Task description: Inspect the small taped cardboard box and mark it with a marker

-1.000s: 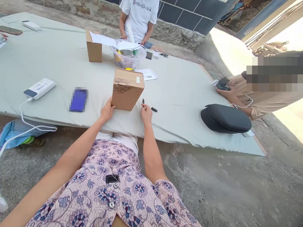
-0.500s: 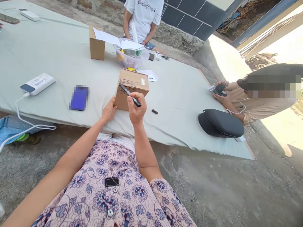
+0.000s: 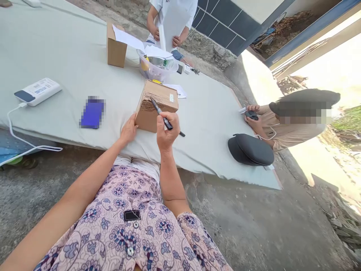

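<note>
A white power bank [image 3: 37, 91] and a blurred blue card [image 3: 92, 112] lie on the desk [image 3: 56, 56] to the left. The left hand [image 3: 128, 130] lies open against the cardboard box [image 3: 156, 106], bracing its near corner. The right hand [image 3: 167, 132] pinches a black pen [image 3: 161, 113], tip on the box. The box looks light and stiff, best steadied by its side walls; the pen is slim and rigid.
</note>
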